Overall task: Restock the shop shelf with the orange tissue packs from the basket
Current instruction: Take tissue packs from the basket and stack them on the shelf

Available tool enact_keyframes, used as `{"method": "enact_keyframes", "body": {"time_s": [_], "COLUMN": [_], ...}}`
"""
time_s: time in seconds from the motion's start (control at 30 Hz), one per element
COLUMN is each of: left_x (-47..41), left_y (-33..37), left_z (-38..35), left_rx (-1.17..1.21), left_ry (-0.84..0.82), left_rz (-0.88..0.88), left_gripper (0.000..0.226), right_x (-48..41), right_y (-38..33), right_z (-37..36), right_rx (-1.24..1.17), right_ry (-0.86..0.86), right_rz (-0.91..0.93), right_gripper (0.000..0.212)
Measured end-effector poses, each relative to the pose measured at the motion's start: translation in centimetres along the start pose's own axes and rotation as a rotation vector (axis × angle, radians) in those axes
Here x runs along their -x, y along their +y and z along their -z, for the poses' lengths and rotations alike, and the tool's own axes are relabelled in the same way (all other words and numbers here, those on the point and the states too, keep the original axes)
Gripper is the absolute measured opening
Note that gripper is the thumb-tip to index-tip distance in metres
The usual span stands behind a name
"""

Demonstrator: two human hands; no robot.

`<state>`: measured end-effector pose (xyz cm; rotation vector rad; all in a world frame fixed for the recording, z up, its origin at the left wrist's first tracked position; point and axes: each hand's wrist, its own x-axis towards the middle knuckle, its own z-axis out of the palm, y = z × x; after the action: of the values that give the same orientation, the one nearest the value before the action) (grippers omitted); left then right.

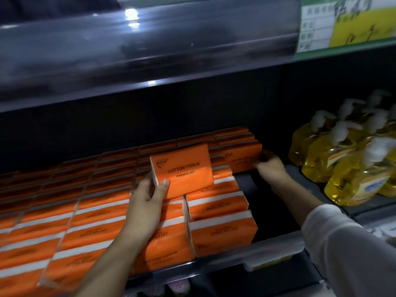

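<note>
Left hand (147, 202) fingers clasp an upright pack (182, 168); right hand (271, 167) clasps a rear pack (242, 157) (shadowed).

The left hand (147, 202) is reaching in from 7 o'clock, gripping a tissue pack (182, 168); the right hand (271, 166) is stretching from 4 o'clock, pinching a rear pack (242, 157).

Shop, stocked shelf (246, 180), rows of tissue packs (96, 215), soap bottles (351, 174), price tag (342, 24)

Orange tissue packs (102, 213) with white stripes, yellow soap bottles (347, 163), white sleeve (351, 247)
</note>
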<state>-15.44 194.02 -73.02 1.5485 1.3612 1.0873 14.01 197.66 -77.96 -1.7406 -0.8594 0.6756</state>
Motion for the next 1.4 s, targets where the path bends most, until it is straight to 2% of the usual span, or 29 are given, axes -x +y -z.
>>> {"method": "enact_keyframes", "body": {"time_s": [0.13,0.2,0.23,0.37,0.43,0.57,0.67,0.73,0.8,0.93,1.1,1.2,1.3,1.4], "left_x": [0.0,0.0,0.1,0.4,0.4,0.4,0.2,0.5,1.0,1.3,1.4,1.2,1.1,1.2], "left_y": [0.1,0.3,0.6,3.0,4.3,5.6,4.4,2.9,1.6,1.1,0.9,0.9,0.8,0.8], "left_z": [0.1,0.1,0.1,-0.2,-0.8,-2.6,-3.6,-3.9,-4.1,-4.5,-4.7,-4.8,-4.9,-4.9], "left_rx": [-0.034,-0.008,0.016,0.112,0.125,0.059,-0.216,-0.466,-0.644,-0.685,-0.690,-0.688,-0.682,-0.677], "left_ry": [0.004,0.001,0.001,0.008,-0.017,-0.090,-0.161,-0.198,-0.216,-0.173,-0.180,-0.162,-0.161,-0.158], "left_rz": [-0.005,0.005,0.002,-0.112,-0.174,-0.254,-0.208,-0.194,-0.276,-0.322,-0.337,-0.355,-0.361,-0.361], "left_gripper": [0.037,0.035,0.032,0.023,0.022,0.038,0.061,0.057,0.049,0.045,0.045,0.044,0.043,0.043], "right_x": [2.1,4.1,5.3,9.6,10.4,10.2,9.2,8.2,7.1,5.2,4.2,3.6,3.0,3.1], "right_y": [-2.8,-4.8,-5.7,-8.8,-9.3,-9.5,-8.6,-7.3,-5.4,-1.4,0.5,0.6,0.5,-0.1], "right_z": [1.0,1.3,1.3,1.5,1.5,2.7,4.5,5.7,6.7,6.9,5.1,3.7,2.8,2.1], "right_rx": [-0.031,-0.098,-0.149,-0.209,-0.218,-0.264,-0.325,-0.380,-0.381,-0.235,-0.080,0.045,0.185,0.217], "right_ry": [0.065,0.015,-0.054,-0.444,-0.521,-0.352,-0.147,-0.017,0.055,0.087,-0.023,-0.035,0.037,0.089], "right_rz": [0.107,0.199,0.237,0.360,0.351,0.336,0.278,0.244,0.188,0.107,0.061,0.038,0.022,0.046], "right_gripper": [0.023,0.012,0.008,0.016,0.024,0.025,0.030,0.030,0.029,0.023,0.018,0.028,0.042,0.044]}}
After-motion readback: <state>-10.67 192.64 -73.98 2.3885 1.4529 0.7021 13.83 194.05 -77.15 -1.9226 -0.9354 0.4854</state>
